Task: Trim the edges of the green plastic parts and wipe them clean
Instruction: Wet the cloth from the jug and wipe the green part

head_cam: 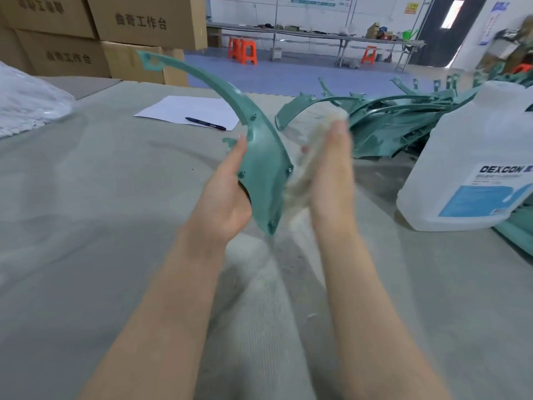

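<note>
Right in front of the person, the left hand (227, 194) grips the curved teal-green plastic trim part (265, 168) at its broad lower end, thumb laid up the near face and fingers wrapped behind. The part is held up off the grey felt-covered tabletop (115, 226), its narrow tip arcing up and away to the left. Against its right face, the right hand (331, 174) holds a wadded whitish rag (302, 180). That hand is blurred, so the finger positions are hard to read. To the right of the part stands a translucent white plastic jug with a blue label (467, 157). Beyond the part lie a white paper sheet (187, 108) with a black pen (205, 123) on it, and right of that a heap of matching green plastic parts (389, 119). Brown cardboard boxes (144, 21) are stacked far behind.
</note>
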`<state>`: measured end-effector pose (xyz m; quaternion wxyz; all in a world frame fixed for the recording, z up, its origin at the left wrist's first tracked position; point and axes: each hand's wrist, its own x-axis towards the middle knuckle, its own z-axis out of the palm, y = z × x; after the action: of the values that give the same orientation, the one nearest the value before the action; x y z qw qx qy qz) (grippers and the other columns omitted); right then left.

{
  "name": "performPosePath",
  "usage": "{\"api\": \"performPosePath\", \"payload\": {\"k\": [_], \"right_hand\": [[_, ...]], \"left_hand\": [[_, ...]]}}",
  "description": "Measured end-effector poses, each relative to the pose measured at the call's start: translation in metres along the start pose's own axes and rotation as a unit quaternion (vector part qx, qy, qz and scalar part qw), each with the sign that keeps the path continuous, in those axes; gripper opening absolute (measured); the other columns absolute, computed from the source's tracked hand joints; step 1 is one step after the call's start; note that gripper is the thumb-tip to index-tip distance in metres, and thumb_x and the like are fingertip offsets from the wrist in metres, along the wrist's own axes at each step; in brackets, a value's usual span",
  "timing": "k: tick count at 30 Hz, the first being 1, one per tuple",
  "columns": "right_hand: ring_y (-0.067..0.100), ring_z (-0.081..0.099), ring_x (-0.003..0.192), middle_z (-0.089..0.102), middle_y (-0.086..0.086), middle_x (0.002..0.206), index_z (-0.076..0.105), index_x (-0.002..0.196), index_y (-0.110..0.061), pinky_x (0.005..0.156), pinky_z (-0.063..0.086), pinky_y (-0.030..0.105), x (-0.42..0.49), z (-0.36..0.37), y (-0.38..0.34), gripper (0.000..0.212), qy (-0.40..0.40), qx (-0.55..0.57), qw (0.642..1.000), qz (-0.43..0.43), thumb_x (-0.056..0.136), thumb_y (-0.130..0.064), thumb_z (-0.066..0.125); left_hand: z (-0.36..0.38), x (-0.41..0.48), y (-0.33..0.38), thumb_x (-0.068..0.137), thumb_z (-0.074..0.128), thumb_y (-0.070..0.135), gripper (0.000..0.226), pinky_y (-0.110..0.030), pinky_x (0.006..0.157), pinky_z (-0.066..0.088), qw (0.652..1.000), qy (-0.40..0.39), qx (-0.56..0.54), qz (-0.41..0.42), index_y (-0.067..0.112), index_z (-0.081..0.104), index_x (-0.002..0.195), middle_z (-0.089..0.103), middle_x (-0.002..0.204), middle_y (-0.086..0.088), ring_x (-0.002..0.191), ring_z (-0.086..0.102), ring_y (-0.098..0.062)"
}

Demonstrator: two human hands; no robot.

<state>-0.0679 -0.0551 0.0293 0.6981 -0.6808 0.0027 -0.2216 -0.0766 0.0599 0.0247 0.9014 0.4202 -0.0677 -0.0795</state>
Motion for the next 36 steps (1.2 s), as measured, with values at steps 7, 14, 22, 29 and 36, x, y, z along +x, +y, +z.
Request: {"api": "performPosePath", "payload": {"k": [7, 14, 22, 29, 36], "right_hand": [[0.022, 0.007, 0.151, 0.013, 0.008, 0.163, 0.026, 0.152, -0.009, 0.121, 0.001, 0.033, -0.014, 0.032, 0.013, 0.049, -0.118, -0.287, 0.939, -0.147, 0.106, -0.027, 0.025], [0.021, 0.013, 0.150, 0.022, 0.007, 0.161, 0.031, 0.151, -0.009, 0.122, 0.001, 0.034, -0.042, 0.043, 0.017, 0.057, -0.168, -0.236, 0.940, -0.182, 0.098, -0.030, 0.023], [0.022, 0.040, 0.132, 0.038, 0.011, 0.151, 0.054, 0.131, -0.007, 0.093, 0.027, 0.018, 0.003, 0.011, 0.036, 0.035, 0.015, -0.275, 0.960, -0.055, 0.106, -0.021, 0.034], [-0.006, 0.055, 0.083, 0.061, -0.025, 0.085, 0.059, 0.094, -0.031, 0.078, 0.041, 0.015, 0.007, -0.014, 0.014, 0.023, -0.016, -0.072, 0.995, -0.074, 0.105, -0.024, 0.040], [0.007, 0.066, 0.090, 0.072, -0.001, 0.103, 0.066, 0.117, -0.016, 0.089, 0.053, 0.027, -0.001, -0.009, -0.006, 0.025, -0.112, 0.071, 0.991, 0.030, 0.098, -0.008, 0.052]], "left_hand": [[0.001, -0.004, 0.002, 0.102, 0.022, 0.047, 0.055, -0.035, 0.106, 0.043, 0.995, -0.042, -0.087, 0.020, 0.012, 0.057, 0.126, 0.064, 0.125, -0.005, 0.122, 0.057, -0.019], [-0.004, 0.003, 0.003, 0.098, 0.024, 0.060, 0.057, -0.035, 0.105, 0.042, 0.999, -0.004, -0.052, -0.002, 0.017, 0.060, 0.112, 0.067, 0.107, -0.001, 0.111, 0.061, -0.017], [-0.016, -0.003, 0.014, 0.102, 0.025, 0.048, 0.056, -0.035, 0.092, 0.054, 0.998, -0.049, 0.027, -0.039, 0.010, 0.058, 0.126, 0.064, 0.126, -0.010, 0.117, 0.061, -0.023], [-0.028, -0.012, 0.032, 0.087, 0.049, 0.046, 0.041, -0.027, 0.067, 0.058, 0.970, -0.071, 0.205, -0.111, 0.021, 0.079, 0.075, 0.075, 0.086, -0.002, 0.078, 0.072, -0.017], [-0.011, -0.027, 0.032, 0.095, 0.037, 0.059, 0.049, -0.002, 0.067, 0.047, 0.983, -0.139, 0.113, -0.046, 0.049, 0.074, 0.064, 0.069, 0.079, 0.030, 0.078, 0.064, 0.015]]}}
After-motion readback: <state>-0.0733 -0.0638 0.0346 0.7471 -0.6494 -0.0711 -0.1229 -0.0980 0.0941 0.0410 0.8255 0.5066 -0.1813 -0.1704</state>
